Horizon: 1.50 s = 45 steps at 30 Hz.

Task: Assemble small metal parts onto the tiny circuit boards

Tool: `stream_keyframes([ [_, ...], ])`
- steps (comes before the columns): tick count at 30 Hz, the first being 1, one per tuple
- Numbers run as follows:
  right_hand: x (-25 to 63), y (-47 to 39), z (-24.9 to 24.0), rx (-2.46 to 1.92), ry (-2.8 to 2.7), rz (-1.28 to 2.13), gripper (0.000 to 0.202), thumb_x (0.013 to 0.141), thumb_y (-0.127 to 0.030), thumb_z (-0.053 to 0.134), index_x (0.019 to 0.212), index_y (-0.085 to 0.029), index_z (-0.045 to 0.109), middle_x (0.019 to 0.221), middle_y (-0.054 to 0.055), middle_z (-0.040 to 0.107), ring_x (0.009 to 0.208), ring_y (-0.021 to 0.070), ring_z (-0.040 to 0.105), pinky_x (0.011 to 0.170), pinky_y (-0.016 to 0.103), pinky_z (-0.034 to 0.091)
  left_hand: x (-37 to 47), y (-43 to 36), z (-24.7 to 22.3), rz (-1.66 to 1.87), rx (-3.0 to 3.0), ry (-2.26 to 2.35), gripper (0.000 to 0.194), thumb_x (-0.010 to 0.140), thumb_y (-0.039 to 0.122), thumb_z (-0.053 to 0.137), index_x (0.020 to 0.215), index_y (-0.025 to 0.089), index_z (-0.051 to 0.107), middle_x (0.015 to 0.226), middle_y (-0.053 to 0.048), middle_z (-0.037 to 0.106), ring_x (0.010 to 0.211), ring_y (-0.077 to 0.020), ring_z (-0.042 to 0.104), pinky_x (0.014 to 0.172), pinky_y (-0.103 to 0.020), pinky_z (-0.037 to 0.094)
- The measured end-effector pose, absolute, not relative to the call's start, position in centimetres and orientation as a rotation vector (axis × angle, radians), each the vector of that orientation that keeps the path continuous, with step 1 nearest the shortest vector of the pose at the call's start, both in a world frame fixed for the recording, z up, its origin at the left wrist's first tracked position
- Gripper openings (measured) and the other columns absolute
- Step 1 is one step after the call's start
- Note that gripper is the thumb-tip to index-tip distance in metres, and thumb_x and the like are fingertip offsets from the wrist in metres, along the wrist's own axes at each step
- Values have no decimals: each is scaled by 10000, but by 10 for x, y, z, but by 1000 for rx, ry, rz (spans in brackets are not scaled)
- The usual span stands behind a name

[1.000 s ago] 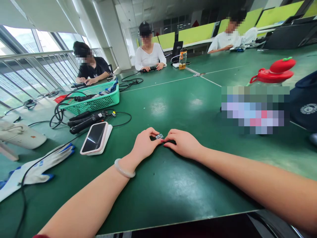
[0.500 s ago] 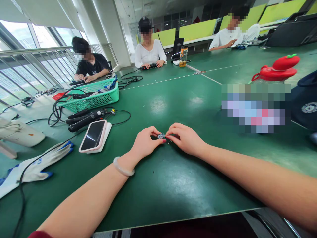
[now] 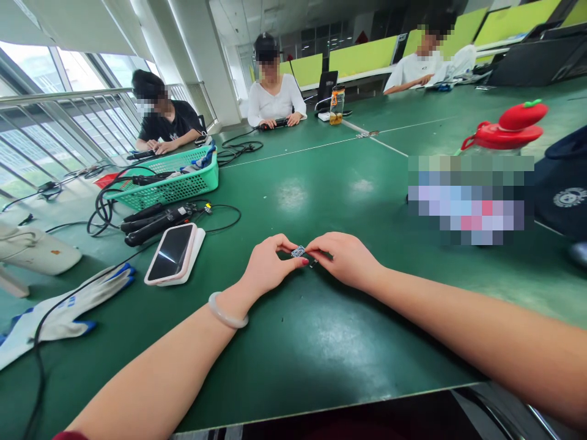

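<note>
Near the middle of the green table (image 3: 330, 342), my left hand (image 3: 270, 263) pinches a small grey-blue patterned piece (image 3: 298, 251) between thumb and fingers. My right hand (image 3: 342, 258) meets it from the right, its fingertips pressed together at the piece's right edge. Whether those fingertips grip the piece or something tiny beside it is too small to tell. A small light-coloured bit (image 3: 313, 264) lies just below the right fingertips. A pale bangle (image 3: 227, 311) circles my left wrist.
Left of my hands lie a phone (image 3: 172, 253), black tools (image 3: 158, 223) with cables, a green basket (image 3: 169, 189) and a white-blue glove (image 3: 68, 305). A red-lidded container (image 3: 502, 135) and dark bag (image 3: 562, 183) stand right. Several people sit at the far side.
My right hand's fingers have shifted slightly at the piece, and the back of the hand sits a little lower. The left hand keeps its hold. The whole view has moved slightly.
</note>
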State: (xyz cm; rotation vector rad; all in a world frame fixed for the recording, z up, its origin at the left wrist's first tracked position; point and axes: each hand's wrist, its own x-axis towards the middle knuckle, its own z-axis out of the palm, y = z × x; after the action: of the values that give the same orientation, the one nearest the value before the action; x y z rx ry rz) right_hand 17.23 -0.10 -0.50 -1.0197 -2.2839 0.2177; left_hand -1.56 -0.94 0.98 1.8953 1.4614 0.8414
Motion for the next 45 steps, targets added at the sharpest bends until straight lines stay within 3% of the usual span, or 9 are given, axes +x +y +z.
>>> stream_keyframes([
  [16, 172, -2, -7, -995, -2281, 207, 175, 870, -236, 534, 899, -221, 706, 856, 43, 718, 834, 174, 638, 790, 316, 489, -16, -9, 8, 875, 1906, 1367, 278, 616, 386, 753, 761, 188, 623, 829, -24, 692, 815, -181, 625, 811, -329, 465],
  [22, 175, -6, -3, -877, -2214, 185, 221, 892, -270, 496, 876, -229, 713, 839, 48, 710, 810, 168, 624, 753, 303, 492, -16, -7, 8, 917, 1630, 1114, 324, 581, 338, 786, 753, 155, 581, 782, -33, 688, 708, -131, 608, 710, -284, 478],
  [30, 181, -2, 2, -1093, -2262, 197, 252, 871, -212, 510, 1067, -231, 667, 905, 55, 700, 864, 195, 609, 808, 352, 471, -16, -4, 7, 969, 1469, 1115, 380, 544, 345, 801, 738, 155, 535, 738, -16, 670, 632, -98, 570, 645, -259, 458],
  [35, 183, 6, -5, -1133, -2451, 399, 63, 800, -248, 630, 826, -215, 677, 826, 38, 657, 847, 195, 574, 789, 334, 455, -16, -2, 3, 952, 1508, 1153, 360, 552, 330, 799, 740, 151, 549, 759, -31, 682, 653, -113, 590, 665, -275, 465],
  [45, 176, 5, -5, -1222, -2437, 512, 163, 856, -220, 521, 744, -201, 638, 757, 17, 601, 728, 145, 550, 676, 263, 409, -19, -2, 1, 919, 1602, 1158, 322, 597, 314, 783, 780, 146, 579, 799, -42, 690, 698, -124, 612, 692, -278, 478],
])
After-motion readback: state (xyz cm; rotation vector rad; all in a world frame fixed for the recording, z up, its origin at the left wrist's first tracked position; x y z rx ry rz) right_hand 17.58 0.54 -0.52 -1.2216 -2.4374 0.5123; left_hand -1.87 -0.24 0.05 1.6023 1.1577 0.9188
